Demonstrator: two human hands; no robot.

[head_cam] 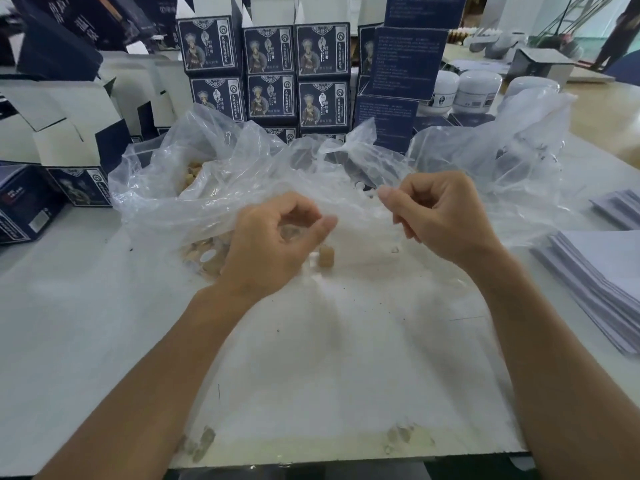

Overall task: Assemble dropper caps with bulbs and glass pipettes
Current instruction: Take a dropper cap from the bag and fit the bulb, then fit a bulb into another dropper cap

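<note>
A large clear plastic bag lies crumpled across the middle of the white table. Several tan dropper caps show through its film at the left. One tan cap stands alone on the table between my hands. A few small white pieces lie in the bag's folds by my right thumb. My left hand has curled fingers and pinches the bag's film just left of the lone cap. My right hand is curled too, gripping the film's edge. No glass pipettes are visible.
Stacks of dark blue printed cartons form a wall behind the bag, with open cartons at the left. White jars stand at the back right. A fanned pile of white paper sheets lies at the right edge.
</note>
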